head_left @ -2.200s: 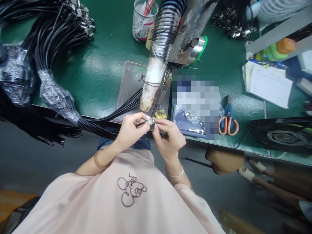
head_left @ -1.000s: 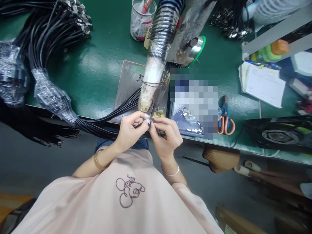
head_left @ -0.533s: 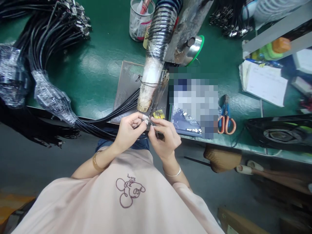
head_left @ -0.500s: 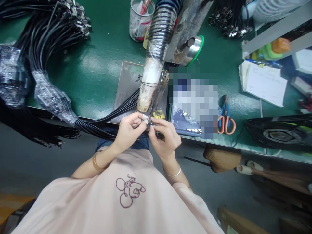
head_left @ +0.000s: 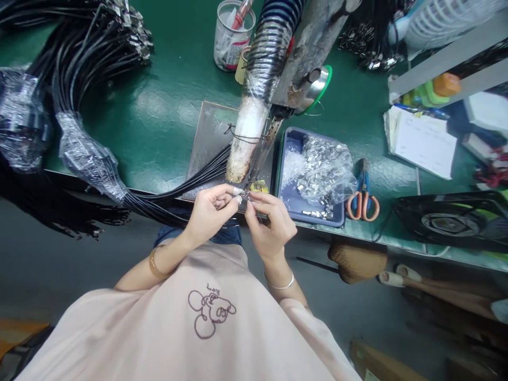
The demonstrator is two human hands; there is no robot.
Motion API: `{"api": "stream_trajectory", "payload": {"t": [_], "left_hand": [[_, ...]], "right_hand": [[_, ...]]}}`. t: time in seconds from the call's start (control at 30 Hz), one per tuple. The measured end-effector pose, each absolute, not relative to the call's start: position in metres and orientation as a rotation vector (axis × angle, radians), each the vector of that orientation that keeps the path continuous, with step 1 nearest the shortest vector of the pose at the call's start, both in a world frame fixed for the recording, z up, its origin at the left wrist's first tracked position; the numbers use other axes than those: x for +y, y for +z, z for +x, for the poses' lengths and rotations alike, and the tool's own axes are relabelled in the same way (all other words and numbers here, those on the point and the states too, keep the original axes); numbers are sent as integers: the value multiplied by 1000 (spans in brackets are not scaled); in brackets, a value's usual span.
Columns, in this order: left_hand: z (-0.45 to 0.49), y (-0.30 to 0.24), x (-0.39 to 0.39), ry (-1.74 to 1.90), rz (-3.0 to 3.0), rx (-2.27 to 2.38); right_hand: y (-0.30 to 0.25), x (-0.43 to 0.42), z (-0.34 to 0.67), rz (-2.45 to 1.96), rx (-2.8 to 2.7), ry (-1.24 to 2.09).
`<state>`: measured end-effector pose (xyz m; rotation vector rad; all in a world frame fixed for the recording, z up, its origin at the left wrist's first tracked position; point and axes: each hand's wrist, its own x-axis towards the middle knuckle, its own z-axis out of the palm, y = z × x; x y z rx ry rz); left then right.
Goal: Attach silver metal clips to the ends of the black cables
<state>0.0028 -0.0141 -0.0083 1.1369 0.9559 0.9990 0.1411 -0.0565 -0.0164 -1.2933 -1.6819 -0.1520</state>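
Note:
My left hand (head_left: 210, 212) is closed in a pinch, thumb against forefinger, with white wrapping on the fingertips. Opposite it, my right hand (head_left: 273, 219) pinches too, its fingertips almost touching the left ones. Whatever small shiny pieces lie between them are too tiny to name. Just above the fingertips, a thin metal rod (head_left: 265, 149) slants down from a clamp. A white tape-wrapped hose end (head_left: 249, 124) hangs beside it. Black cables (head_left: 170, 194) run behind my left hand onto a grey plate (head_left: 210, 127), and a yellow piece (head_left: 259, 186) lies beyond my right fingers.
Right of my hands sits a blue tray (head_left: 337, 218) with small metal parts in a plastic bag (head_left: 323, 164). Orange-handled pliers (head_left: 363, 193) lie beside it. A black fan (head_left: 452, 222) stands further right. Bundled cables (head_left: 87, 143) cover the left side. A cup (head_left: 234, 39) stands behind.
My right fingertips have shifted slightly up and closer to the left ones. The view has moved a little; the left hand keeps its pinch.

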Motion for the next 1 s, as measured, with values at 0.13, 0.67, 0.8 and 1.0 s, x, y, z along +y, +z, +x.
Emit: {"api": "stream_trajectory", "payload": {"t": [0.13, 0.67, 0.8, 1.0], "left_hand": [[3, -7, -14, 1008, 1158, 972], [0, -1, -14, 1011, 1370, 1080], [0, -3, -15, 989, 1411, 1093], [0, -3, -16, 1005, 1478, 1088]], "right_hand": [[-16, -57, 141, -1297, -1676, -149], [-10, -58, 142, -1272, -1733, -110], [-12, -58, 144, -1268, -1731, -106], [-13, -58, 144, -1298, -1681, -89]]}}
